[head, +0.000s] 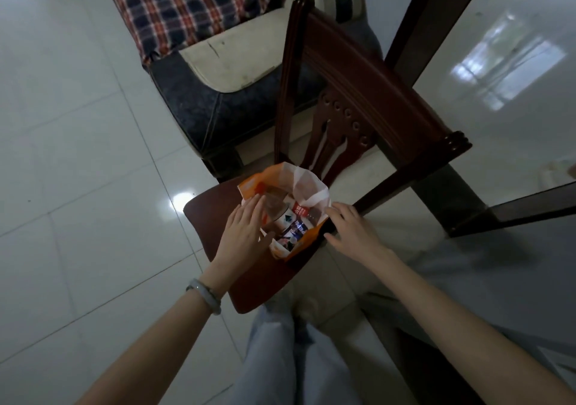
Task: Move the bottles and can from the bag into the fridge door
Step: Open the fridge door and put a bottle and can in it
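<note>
Orange bag (307,239) on chair (215,214) | left hand (246,233) flat, fingers spread – touching bag | right hand (350,228) splayed – on bag rim

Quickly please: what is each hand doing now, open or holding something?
Left hand: open, flat against the bag, holding nothing.
Right hand: open at the bag's edge, holding nothing.

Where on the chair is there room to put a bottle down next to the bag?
The chair seat is bare left of the orange bag, out to the seat's left edge, and in front of the bag toward the person's legs. Right of the bag it is crowded: the right hand covers that edge. The left hand lies against the bag's left side, over the clear bottle.
</note>
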### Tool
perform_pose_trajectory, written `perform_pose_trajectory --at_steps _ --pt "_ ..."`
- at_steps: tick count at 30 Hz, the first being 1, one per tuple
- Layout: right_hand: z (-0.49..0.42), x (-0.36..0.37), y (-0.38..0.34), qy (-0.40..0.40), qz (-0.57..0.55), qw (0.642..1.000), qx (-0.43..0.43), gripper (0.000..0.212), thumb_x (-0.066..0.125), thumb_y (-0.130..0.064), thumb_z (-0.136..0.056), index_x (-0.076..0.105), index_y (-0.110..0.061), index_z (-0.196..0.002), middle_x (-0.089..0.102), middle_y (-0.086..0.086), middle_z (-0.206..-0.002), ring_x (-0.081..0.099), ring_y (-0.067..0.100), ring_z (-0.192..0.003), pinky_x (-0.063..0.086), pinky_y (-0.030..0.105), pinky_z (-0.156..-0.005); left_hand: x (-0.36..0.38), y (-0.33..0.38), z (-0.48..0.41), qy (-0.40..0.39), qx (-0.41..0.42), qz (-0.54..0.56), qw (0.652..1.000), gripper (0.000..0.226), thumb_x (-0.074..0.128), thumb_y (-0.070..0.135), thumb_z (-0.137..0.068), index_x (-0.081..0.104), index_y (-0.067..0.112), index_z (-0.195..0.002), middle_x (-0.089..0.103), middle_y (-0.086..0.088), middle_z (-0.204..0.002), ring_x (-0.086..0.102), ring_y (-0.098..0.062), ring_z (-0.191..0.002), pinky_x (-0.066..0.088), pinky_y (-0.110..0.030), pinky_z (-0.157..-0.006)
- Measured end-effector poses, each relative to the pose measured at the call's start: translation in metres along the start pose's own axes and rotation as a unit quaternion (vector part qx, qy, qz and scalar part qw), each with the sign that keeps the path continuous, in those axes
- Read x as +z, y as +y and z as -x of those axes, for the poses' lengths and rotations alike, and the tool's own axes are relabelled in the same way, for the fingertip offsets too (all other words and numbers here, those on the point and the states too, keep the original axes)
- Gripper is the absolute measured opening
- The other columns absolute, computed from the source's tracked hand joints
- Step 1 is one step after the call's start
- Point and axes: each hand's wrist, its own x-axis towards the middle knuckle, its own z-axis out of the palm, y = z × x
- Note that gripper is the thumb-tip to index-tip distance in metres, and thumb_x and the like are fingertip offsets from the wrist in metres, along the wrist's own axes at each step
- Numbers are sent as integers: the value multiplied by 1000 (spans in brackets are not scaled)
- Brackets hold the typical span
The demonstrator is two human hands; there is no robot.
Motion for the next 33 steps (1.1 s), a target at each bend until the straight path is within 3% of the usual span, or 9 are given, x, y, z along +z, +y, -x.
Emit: perform_pose_trajectory --at_steps 4,11,15,20,23,26,29,33 --pt "-24 12 8 -20 -32 999 1 52 55 -21 -90 37 -11 -138 36 8 -144 31 23 -132 32 32 -104 8 -5 -21 15 -4 31 999 75 60 40 -87 22 13 -146 31 -11 -150 28 -26 -139 13 -38 -112" --pt "-77 29 19 -69 -69 995 9 40 52 -27 -91 50 -10 -127 49 7 -128 43 23 -120 47 39 -91 26 -31 -56 -18 -27 52 998 76 58 42 -88 19 14 -147 27 -8 -153 25 -24 -139 19 -40 -115" --pt "-113 57 19 -128 3 991 -26 31 53 -23 -88 54 -8 -114 53 8 -119 48 23 -113 46 35 -89 38 -42 -71 -42 -8 44 998 76 58 40 -87 20 12 -147 25 -10 -153 25 -26 -140 21 -41 -114" --pt "-143 87 16 -237 71 967 -62 52 66 -28 -77 48 -7 -121 49 11 -124 46 27 -117 44 37 -91 51 -43 -86 -62 34 16 997 70 63 33 -85 32 7 -142 39 -15 -145 35 -29 -135 16 -37 -110" --pt "-150 99 23 -300 81 950 -40 66 71 -39 -70 46 -9 -124 48 11 -127 46 28 -119 46 42 -94 57 -42 -93 -89 70 8 994 68 66 30 -83 36 7 -140 41 -15 -144 33 -30 -136 12 -37 -110" --pt "-150 107 27 -351 97 931 -21 61 70 -38 -69 47 -15 -121 54 9 -122 52 29 -111 50 45 -89 64 -45 -98 -107 83 6 991 65 62 35 -85 36 14 -140 39 -12 -146 30 -29 -137 12 -39 -112" --pt "-148 107 28 -353 62 933 -5 61 72 -33 -68 44 -16 -119 57 6 -117 56 27 -105 52 44 -84 65 -47 -103 -125 82 1 989 64 58 38 -87 33 15 -141 36 -11 -148 26 -29 -139 10 -39 -113" --pt "-143 87 21 -291 -18 956 10 64 78 -24 -62 41 -16 -114 52 4 -116 54 24 -106 51 43 -83 58 -47 -114 -161 64 -18 985 62 51 36 -92 27 11 -144 28 -11 -151 21 -27 -140 14 -39 -115"
